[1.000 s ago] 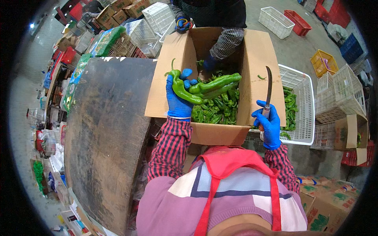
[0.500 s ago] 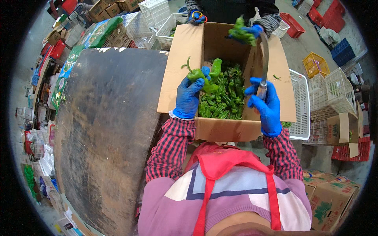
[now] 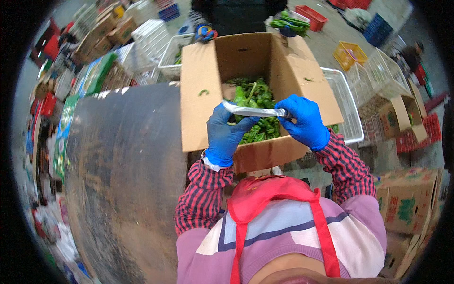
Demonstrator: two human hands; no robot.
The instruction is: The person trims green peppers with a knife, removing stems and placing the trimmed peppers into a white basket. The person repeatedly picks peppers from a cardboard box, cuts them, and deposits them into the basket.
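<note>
My left hand (image 3: 222, 132), in a blue glove, is closed on long green peppers (image 3: 240, 97) above the open cardboard box (image 3: 246, 57). My right hand (image 3: 305, 124), gloved in blue too, grips the handle of a knife (image 3: 257, 112). Its curved metal blade points left and lies across in front of the peppers, its tip close to my left hand. Whether the edge touches a pepper I cannot tell. Many small green peppers (image 3: 265, 132) lie in the bottom of the box, partly hidden by my hands and the blade.
Left of the box stands a dark, worn tabletop (image 3: 127, 165). Across the box a co-worker's gloved hand (image 3: 205, 33) rests near the flap; a bunch of green peppers (image 3: 291, 22) is by their other hand. White crates (image 3: 347, 106) flank the box, and cartons (image 3: 406, 199) stand at lower right.
The knife has swung down from upright to lying level, and my hands have come closer together. The co-worker's bunch of peppers has moved up, away from the box opening.
</note>
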